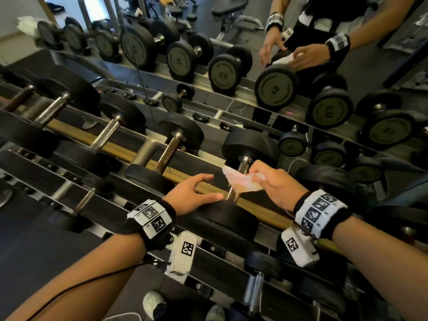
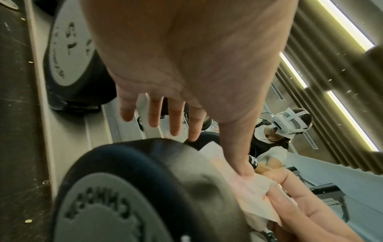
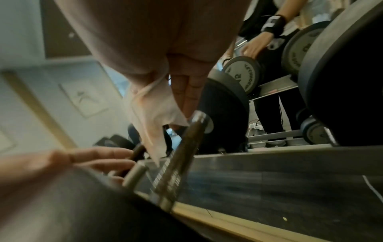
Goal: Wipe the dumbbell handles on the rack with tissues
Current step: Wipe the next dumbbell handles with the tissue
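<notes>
- Left hand [image 1: 193,193], at 7 o'clock of the dumbbell handle [image 1: 240,172]: grip spread, fingers straight, thumb resting on the near weight head [image 1: 222,218].
- Tissue [image 1: 240,181] lies draped over the handle on the rack [image 1: 143,158].
- Right hand [image 1: 275,184], at 3 o'clock of the handle: grip pinching the tissue.

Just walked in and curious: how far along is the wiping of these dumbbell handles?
Finished handles can't be told from the pictures. In hand: the right hand holds a tissue against one dumbbell handle; the left hand rests alongside. The rusty handle beside it looks unwiped.
</notes>
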Motion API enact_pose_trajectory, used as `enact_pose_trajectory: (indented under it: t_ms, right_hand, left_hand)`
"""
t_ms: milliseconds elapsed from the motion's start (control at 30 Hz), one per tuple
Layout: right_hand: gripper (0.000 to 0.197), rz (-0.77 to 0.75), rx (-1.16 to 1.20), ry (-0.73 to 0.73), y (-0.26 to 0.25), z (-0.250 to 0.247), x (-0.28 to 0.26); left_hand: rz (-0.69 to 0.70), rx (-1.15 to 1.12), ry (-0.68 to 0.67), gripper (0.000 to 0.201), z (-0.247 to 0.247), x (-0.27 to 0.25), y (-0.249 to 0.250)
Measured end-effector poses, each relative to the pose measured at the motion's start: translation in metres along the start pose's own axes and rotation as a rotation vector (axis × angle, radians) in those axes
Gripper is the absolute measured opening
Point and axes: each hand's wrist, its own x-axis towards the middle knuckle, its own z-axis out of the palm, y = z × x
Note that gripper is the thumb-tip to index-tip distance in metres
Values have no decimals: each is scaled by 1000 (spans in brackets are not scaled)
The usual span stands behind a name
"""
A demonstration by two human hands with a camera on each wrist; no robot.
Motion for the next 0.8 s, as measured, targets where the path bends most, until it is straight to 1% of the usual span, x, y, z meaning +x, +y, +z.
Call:
enact_pose_trajectory:
  t_ms: [33,100,167,200,233,300,333,400,467,500,567,633,733,800]
  right_hand:
    - [14,-6,81,21,-4,-6,2]
    - [11,-90,113,50,-13,-17,7]
    - [9,-133,123,60,-19,-25,9]
    - [8,-119,143,69,-21,-29,8]
    - [8,-88,170,88,-22,-31,7]
    - [8,2,184,156,-20,-33,4]
    - [7,45,164,194,-20,-32,3]
    - [4,134,117,232,-20,-29,0]
    - [3,235,114,226,-23,-23,-1]
    - [4,293,156,223,-24,-19,-1]
    - [5,401,350,226,-29,-9,-1]
    - [6,468,568,235,-34,1,0]
    - [11,508,822,237,-36,10,0]
    - [12,507,899,232,-36,14,1]
  left_hand:
    - [50,11,32,69,-1,2,6]
    - [148,40,81,66,-1,8,20]
    - [218,67,87,68,0,12,33]
    - [235,86,83,65,2,14,38]
    - [240,107,79,53,3,16,41]
    - [215,115,68,17,6,18,46]
    - [193,84,57,7,7,18,47]
    - [161,56,82,13,11,18,47]
    - [153,63,168,12,14,18,47]
    - [154,55,209,11,17,18,48]
    - [187,13,261,12,24,18,51]
    - [221,-49,258,11,31,17,54]
    - [227,-160,205,6,39,15,57]
    - [228,-197,166,8,41,14,55]
